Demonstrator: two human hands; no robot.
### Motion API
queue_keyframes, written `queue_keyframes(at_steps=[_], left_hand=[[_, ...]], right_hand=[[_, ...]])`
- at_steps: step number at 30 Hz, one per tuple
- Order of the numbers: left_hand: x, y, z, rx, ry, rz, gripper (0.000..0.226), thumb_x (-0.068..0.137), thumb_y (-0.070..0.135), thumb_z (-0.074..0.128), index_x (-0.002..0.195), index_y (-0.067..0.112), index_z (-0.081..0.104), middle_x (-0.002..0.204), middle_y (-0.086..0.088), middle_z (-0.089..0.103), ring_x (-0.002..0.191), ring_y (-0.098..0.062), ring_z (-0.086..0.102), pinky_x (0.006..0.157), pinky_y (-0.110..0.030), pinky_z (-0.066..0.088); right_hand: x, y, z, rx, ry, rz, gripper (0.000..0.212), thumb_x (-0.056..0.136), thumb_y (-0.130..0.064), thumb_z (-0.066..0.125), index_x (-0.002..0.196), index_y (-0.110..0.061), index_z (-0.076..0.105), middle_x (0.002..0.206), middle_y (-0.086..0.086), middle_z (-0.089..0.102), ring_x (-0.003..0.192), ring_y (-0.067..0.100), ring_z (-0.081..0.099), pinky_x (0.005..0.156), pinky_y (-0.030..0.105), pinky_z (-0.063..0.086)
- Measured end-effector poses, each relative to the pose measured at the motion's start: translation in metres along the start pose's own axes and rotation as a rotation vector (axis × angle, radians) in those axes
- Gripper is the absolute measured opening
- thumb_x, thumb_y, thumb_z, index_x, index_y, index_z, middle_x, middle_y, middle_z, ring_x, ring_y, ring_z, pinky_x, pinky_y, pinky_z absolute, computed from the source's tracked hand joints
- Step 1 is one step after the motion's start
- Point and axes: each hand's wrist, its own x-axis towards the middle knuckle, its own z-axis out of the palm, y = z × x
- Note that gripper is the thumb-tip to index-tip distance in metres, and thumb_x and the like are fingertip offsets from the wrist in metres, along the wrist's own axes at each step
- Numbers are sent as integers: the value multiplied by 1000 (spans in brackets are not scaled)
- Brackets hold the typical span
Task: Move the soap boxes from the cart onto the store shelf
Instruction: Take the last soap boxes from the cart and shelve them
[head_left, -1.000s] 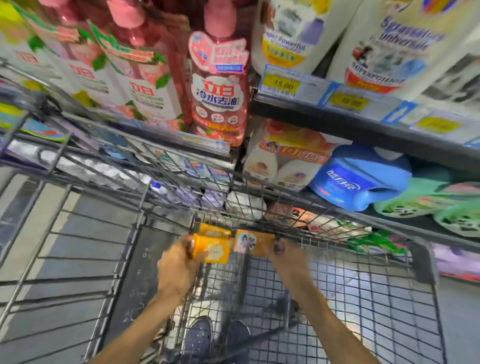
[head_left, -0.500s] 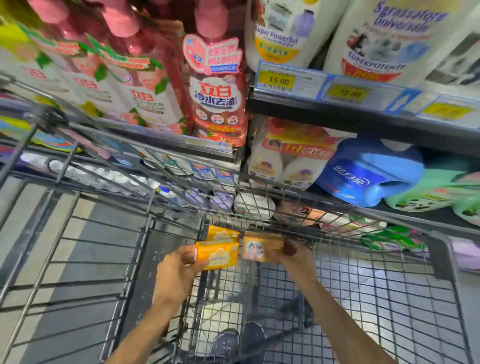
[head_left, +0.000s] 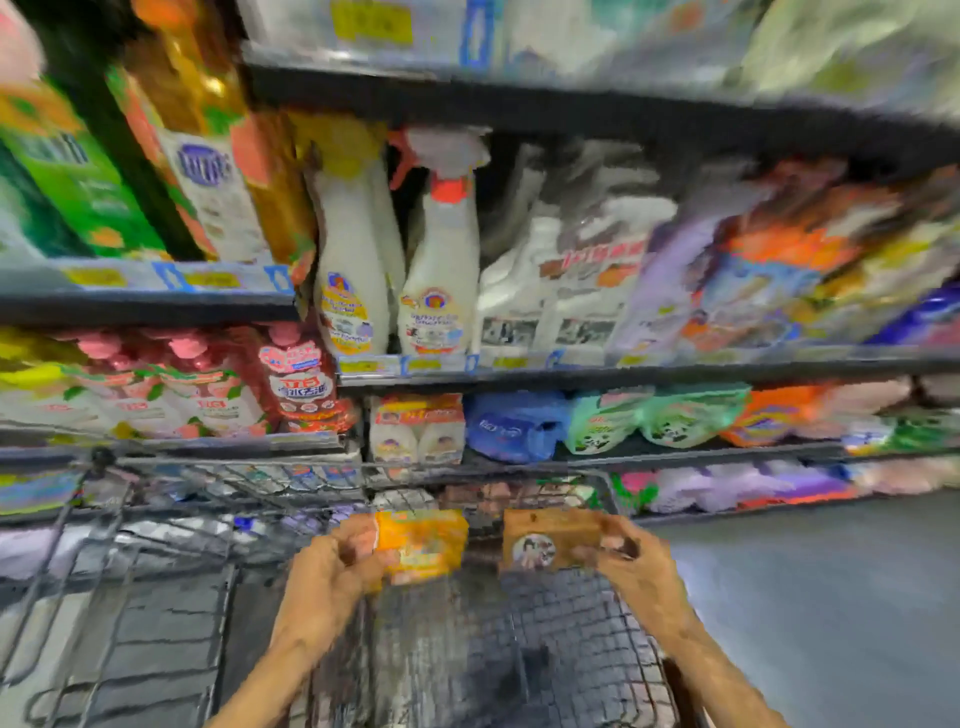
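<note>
The person's left hand (head_left: 332, 571) gripped a yellow soap box (head_left: 423, 540) by its end, fingers curled round it, while the right hand (head_left: 631, 558) pinched a brown soap box (head_left: 545, 540) the same way. Both boxes hung above the wire cart (head_left: 519, 639), well short of the store shelf (head_left: 623, 371).

The likeliest trouble was a slip: each small cardboard carton looked smooth and glossy and was held only at one narrow end, so a quick swing might twist it loose and drop it through the cart's open mesh. The shelves were also packed with tall white spray bottles (head_left: 441, 270) and soft plastic refill pouches (head_left: 654, 421), so a rigid, sharp-cornered box pushed in carelessly could topple a bottle. Heavy blur hid finer detail.
</note>
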Motion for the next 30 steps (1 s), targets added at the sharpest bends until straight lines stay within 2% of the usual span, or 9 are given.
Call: queue_keyframes(at_steps=[2,4,8,11,13,16,22,25,30], left_hand=[[-10,49,16,-21,-53,44,44,74,1,81,115,8,68,104,-14,78,99,-25,73,83,-26,59],[-23,100,34,-2,-132,122,41,76,7,83,112,21,68,94,4,80,92,-13,75,86,-33,60],[-50,196,89,30,-241,305,39,72,10,89,105,14,68,91,6,80,91,-13,76,75,-16,57],[-69,253,136,50,-370,382,41,68,2,89,103,13,71,87,0,80,89,-13,76,72,-14,56],[-88,292,169,58,-422,446,52,55,31,97,100,23,72,86,5,80,77,1,73,72,-14,56],[-104,329,223,72,-489,493,75,37,61,93,101,27,72,90,4,80,83,-7,75,81,-24,59],[-147,387,357,128,-582,631,38,71,13,89,102,24,71,90,10,79,85,-8,75,82,-23,59],[-162,410,433,119,-656,647,50,62,29,89,108,19,72,94,0,80,92,-21,76,86,-35,60],[-189,438,560,135,-733,702,39,72,13,89,107,21,72,92,3,80,90,-18,75,86,-31,60]], right_hand=[[-28,-35,-37,31,82,-27,42,77,2,79,112,-17,66,93,-4,71,71,-11,65,63,5,49],[-56,-58,-77,82,171,-67,45,68,2,85,109,-5,69,85,7,73,66,-2,67,61,11,53],[-114,-90,-156,164,339,-123,59,48,-32,98,101,-19,75,94,10,77,92,25,70,90,47,58],[-156,-105,-215,179,486,-148,50,57,-20,94,102,-21,74,93,0,78,99,22,68,85,30,59],[-183,-112,-252,187,561,-168,54,58,-15,92,108,-15,72,97,3,78,100,24,69,81,23,58],[-218,-113,-309,208,644,-239,50,66,-2,86,113,-10,70,106,12,75,100,22,69,78,22,59],[-275,-99,-422,240,773,-266,41,73,10,78,110,-7,69,101,10,75,93,14,72,69,16,56],[-293,-81,-486,243,830,-265,44,74,11,77,114,-2,66,103,13,73,86,4,72,67,13,55],[-318,-55,-600,219,905,-268,46,72,3,82,115,-8,68,101,13,76,88,11,73,70,15,55]])
